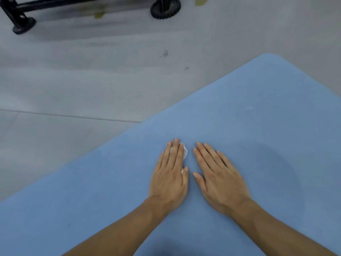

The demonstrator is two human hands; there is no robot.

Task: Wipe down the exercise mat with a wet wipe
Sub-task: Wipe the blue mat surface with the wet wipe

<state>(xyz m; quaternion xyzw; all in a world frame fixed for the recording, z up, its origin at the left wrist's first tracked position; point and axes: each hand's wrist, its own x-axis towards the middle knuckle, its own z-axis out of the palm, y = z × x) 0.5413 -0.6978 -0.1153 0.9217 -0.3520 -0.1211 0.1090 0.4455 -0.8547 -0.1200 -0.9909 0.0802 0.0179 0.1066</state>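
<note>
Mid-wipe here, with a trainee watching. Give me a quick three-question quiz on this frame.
1. Which hand presses the wet wipe onto the blue mat? A) left B) right C) neither
2. True or false: the right hand lies flat on the mat, holding nothing.
3. Fill in: the black wheel stands on the grey ____.
Key: 1 A, the left hand; 2 true; 3 floor.
</note>
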